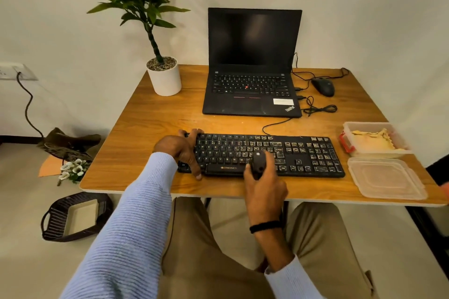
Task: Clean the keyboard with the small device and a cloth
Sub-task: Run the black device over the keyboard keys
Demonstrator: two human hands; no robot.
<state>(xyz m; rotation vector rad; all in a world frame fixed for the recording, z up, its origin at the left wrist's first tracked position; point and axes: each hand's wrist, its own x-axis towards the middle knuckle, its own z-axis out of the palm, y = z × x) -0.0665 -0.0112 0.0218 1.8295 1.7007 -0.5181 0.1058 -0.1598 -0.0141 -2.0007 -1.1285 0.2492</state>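
Observation:
A black keyboard (301,156) lies across the wooden table (150,114); its right-hand keys are dusted with pale powder. My left hand (181,149) clasps the keyboard's left end, thumb at the front edge and fingers over the back. My right hand (263,183) holds a small dark device (258,161) with a pale tip, pointed down at the keys near the space bar. A yellowish cloth (371,141) lies in an open plastic box (349,128) to the right of the keyboard.
An open black laptop (251,94) stands behind the keyboard, with a mouse (323,86) and loose cables to its right. A potted plant (165,79) sits at the back left. The box's lid (386,178) lies at the front right. A dark basket (73,216) is on the floor.

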